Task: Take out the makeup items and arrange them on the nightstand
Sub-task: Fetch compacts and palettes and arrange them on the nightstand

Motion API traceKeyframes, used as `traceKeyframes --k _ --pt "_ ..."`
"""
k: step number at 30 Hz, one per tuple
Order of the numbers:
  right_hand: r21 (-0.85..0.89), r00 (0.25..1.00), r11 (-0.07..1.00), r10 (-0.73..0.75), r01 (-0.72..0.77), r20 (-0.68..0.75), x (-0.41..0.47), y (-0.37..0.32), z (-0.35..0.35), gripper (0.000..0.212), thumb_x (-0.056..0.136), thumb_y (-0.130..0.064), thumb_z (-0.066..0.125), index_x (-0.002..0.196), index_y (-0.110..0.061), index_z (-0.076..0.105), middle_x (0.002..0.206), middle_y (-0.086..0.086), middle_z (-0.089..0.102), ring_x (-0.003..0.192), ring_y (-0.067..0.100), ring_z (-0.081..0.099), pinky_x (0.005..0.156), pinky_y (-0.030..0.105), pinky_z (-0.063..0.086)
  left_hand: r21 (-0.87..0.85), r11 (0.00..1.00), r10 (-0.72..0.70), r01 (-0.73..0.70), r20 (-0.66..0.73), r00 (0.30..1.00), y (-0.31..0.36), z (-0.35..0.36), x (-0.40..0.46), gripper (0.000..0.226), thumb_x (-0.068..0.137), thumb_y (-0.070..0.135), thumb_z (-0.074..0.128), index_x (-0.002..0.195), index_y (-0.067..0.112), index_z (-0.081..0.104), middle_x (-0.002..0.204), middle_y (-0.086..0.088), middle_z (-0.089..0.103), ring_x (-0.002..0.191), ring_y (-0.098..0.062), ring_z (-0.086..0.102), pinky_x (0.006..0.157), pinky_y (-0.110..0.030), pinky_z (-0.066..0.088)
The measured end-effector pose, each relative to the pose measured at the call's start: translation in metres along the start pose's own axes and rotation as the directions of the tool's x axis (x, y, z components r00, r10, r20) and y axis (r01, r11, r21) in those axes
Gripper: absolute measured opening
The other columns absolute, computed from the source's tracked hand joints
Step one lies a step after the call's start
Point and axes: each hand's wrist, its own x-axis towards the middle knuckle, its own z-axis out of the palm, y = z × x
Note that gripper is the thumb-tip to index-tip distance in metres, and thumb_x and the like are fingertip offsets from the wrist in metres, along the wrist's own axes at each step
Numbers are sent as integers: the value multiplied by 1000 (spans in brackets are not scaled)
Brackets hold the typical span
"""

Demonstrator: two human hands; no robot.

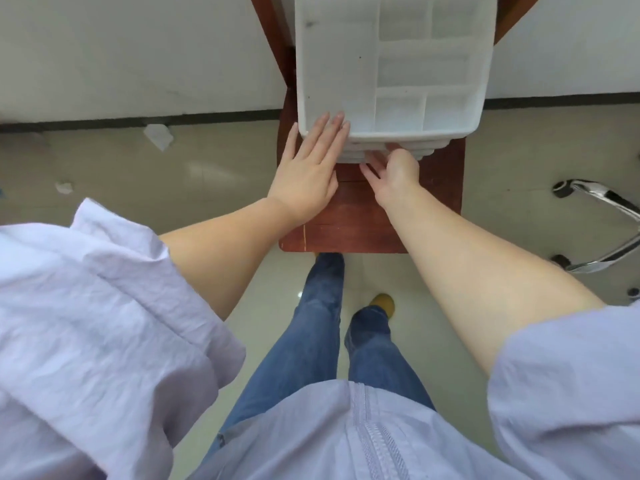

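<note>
The white organizer (391,64) stands on the reddish nightstand (349,220). It is steadied by the flat, open left hand (308,168), while a lower drawer front (391,152) is reached by the right hand (391,174), whose grip cannot be told. No makeup is seen; if the drawer is pulled hard, the organizer could be slid off.

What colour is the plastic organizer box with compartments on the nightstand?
White, slightly translucent: the plastic organizer box shows best in the head view.

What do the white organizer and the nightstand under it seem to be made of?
White organizer: likely moulded plastic, matte and slightly translucent, with thin divider walls and rounded rims. Nightstand: reddish-brown wood or wood veneer, smooth with a faint sheen; which of the two cannot be told.
</note>
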Motion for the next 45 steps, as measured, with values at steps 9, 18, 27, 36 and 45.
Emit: traceKeyframes --k 9,18,27,36,45 --pt "177 995 982 45 -61 94 1 4 4 40 93 6 21 114 -11 49 92 10 57 84 22 62 93 46 49 -39 999 11 -12 -23 1000 1 4 2 66 87 19 40 149 9 18 156 -6 21 144 -23 18 116 -50 12" --pt "95 988 995 -6 -8 154 -4 9 -3 32 95 2 22 109 -11 47 105 15 55 92 24 61 90 46 51 -59 998 -21 23 40 999 2 -2 0 62 94 26 29 151 13 6 159 -2 6 146 -19 4 118 -45 2" --pt "55 993 994 91 -95 72 -35 62 -81 51 89 13 15 128 -4 43 109 15 55 109 31 56 94 44 48 -69 995 -62 66 48 997 9 -1 0 64 94 25 29 151 14 3 159 -1 2 146 -18 -1 118 -44 0" --pt "-816 922 500 85 290 379 -61 7 -108 29 96 2 31 101 -9 58 104 13 68 81 14 67 67 22 55 31 986 164 -163 -22 986 18 -1 -12 66 83 15 39 147 8 24 154 -13 23 142 -29 24 113 -53 13" --pt "-436 698 -741 62 511 713 2 -47 -72 52 87 -22 61 132 -8 39 142 17 34 128 36 36 103 48 33 -45 993 -96 111 260 961 45 22 35 66 90 30 51 145 10 21 145 -21 29 135 -40 26 114 -47 15"
